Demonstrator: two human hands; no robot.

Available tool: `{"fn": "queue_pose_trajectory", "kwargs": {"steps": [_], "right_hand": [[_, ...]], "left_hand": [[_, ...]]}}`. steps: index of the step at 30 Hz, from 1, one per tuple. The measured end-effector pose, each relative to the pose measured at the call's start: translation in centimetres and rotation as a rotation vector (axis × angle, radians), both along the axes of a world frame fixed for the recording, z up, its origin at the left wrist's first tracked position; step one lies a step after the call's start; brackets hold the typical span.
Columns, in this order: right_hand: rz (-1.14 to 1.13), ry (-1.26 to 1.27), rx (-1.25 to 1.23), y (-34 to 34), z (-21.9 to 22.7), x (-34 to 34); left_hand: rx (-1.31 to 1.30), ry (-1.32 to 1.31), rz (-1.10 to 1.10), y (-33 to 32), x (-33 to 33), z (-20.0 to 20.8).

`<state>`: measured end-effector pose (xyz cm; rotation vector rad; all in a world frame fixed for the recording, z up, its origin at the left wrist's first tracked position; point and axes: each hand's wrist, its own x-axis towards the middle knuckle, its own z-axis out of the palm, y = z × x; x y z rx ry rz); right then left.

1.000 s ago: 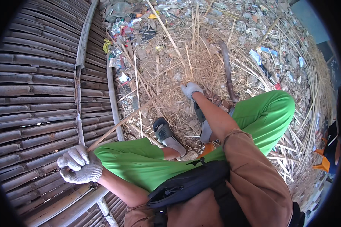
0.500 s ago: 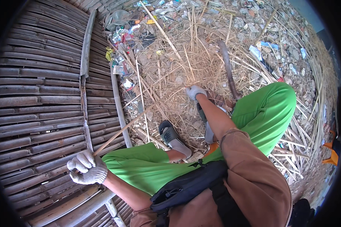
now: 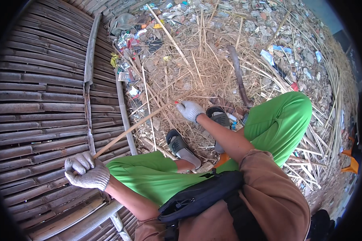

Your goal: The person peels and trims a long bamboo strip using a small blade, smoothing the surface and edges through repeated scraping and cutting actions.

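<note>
My left hand [image 3: 87, 170], in a whitish knitted glove, is closed around the near end of a long thin bamboo strip [image 3: 128, 130]. The strip slants away to the right, over the straw-covered ground. Beside its far part is my right hand [image 3: 190, 110], gloved too, with its fingers closed. A small red spot [image 3: 176, 102] shows at those fingertips; what the hand grips is too small to make out. Beneath the hands are my sandalled feet, and my green-trousered knees [image 3: 279, 120] are spread to either side.
A slatted bamboo platform [image 3: 40, 108] fills the left side. Beyond my right hand lies a long dark curved object [image 3: 239, 74], of wood or metal. Straw shavings [image 3: 217, 76] and several bamboo strips cover the ground, with litter [image 3: 128, 40] at the back left. An orange object [image 3: 350, 162] stands far right.
My right hand has come back leftward along the strip, nearer to me. My left hand has shifted slightly left, still holding the strip. A red spot now shows at my right fingertips.
</note>
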<state>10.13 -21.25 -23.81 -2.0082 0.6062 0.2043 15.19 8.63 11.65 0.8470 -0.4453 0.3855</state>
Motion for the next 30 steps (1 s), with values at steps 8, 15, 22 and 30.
{"fn": "queue_pose_trajectory", "kwargs": {"steps": [8, 15, 22, 30], "right_hand": [[-0.152, 0.233, -0.136, -6.8, -6.3, 0.4], [0.065, -0.005, 0.03, 1.6, 3.8, 0.8], [0.008, -0.091, -0.023, 3.4, 5.2, -0.7], [-0.112, 0.146, -0.089, -6.8, -8.0, 1.0]], "left_hand": [[0.023, 0.001, 0.008, -0.7, -0.1, -0.4], [-0.001, 0.151, 0.307, -0.6, 0.2, 0.2], [-0.029, 0.174, 0.37, -1.2, 0.2, 0.4], [-0.019, 0.203, 0.329, -2.0, 0.2, -0.2]]}}
